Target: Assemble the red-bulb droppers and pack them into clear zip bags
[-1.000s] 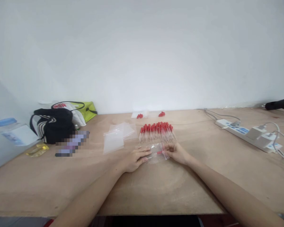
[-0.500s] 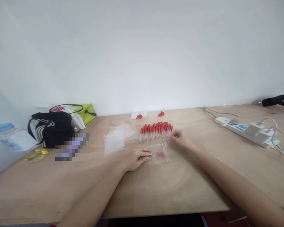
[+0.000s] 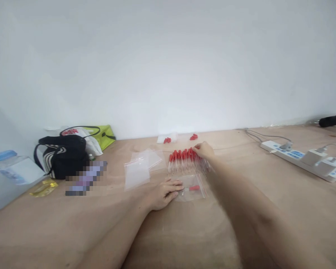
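Note:
A small clear zip bag (image 3: 187, 194) lies flat on the table with one red-bulbed dropper (image 3: 194, 188) inside it. My left hand (image 3: 164, 194) rests on the bag's left end, fingers stretched out and thumb apart, pressing it down. Behind the bag, a row of droppers (image 3: 180, 155) lies side by side, red bulbs toward the wall and clear thin tubes toward me. My right hand (image 3: 203, 151) reaches over the right end of this row. Its thumb and fingers are pinched at a red bulb there; the hand and forearm hide some tubes.
Flat clear zip bags (image 3: 137, 173) overlap left of the droppers. Loose red bulbs (image 3: 194, 137) and a small white packet (image 3: 164, 138) lie near the wall. A power strip (image 3: 294, 157) with plugs and cables stands right. At left are a black bag (image 3: 64, 157), a plastic container (image 3: 19, 168) and yellow tape (image 3: 44, 186).
My right hand has moved from beside the row's right end up and left onto the red bulbs. My left hand stays on the zip bag. The whole view has shifted slightly.

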### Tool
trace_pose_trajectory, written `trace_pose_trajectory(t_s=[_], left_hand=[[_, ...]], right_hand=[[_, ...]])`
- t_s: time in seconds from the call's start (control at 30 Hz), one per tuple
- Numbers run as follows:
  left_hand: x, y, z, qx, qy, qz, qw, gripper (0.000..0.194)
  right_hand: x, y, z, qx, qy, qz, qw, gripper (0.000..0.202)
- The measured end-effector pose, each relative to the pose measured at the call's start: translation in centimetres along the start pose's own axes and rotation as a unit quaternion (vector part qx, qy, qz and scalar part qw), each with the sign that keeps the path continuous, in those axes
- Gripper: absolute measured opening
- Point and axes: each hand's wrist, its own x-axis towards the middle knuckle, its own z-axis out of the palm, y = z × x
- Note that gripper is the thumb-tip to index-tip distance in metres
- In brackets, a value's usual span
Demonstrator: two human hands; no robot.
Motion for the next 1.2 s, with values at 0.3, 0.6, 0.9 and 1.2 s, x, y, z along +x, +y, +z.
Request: trace_pose_trajectory(t_s=[0.3,0.6,0.9,1.2], left_hand=[[0.0,0.3,0.4,0.017,0.044,-0.041,0.998,0.033],[0.1,-0.2,0.8,0.024,0.086,-0.012,0.996,0.031],[0.2,-0.3,0.8,0.022,0.084,-0.037,0.996,0.033],[0.1,-0.5,0.9,0.022,0.080,-0.046,0.995,0.034]], right_hand=[[-1.8,-0.1,-2.8,0.157,0.012,-0.001,0.988,0.026],[-9.6,3.7,-4.3,0.431,0.085,0.075,0.895,0.034],[-10.1,3.7,-4.8,0.471,0.124,0.104,0.867,0.032],[-11.4,3.0,-3.6,0.470,0.067,0.130,0.870,0.023]])
